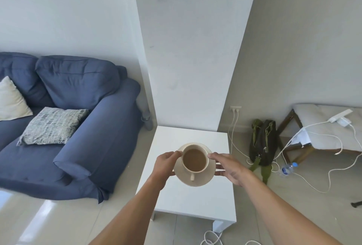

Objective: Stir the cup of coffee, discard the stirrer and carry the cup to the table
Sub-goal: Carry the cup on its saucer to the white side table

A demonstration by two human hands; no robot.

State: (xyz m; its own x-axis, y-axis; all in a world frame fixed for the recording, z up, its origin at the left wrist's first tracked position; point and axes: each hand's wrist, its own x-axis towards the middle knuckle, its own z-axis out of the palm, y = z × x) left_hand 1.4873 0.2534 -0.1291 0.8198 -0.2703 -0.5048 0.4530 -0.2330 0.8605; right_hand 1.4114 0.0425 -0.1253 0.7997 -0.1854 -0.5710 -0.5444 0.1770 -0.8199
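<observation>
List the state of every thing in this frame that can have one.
cup: upright on the saucer, full of milky coffee, no stirrer in it.
saucer: held at both edges, over the table.
left hand: grips the saucer's left edge.
right hand: pinches the saucer's right edge.
water bottle: lying on the floor, cap on.
wall socket: two plugs in.
</observation>
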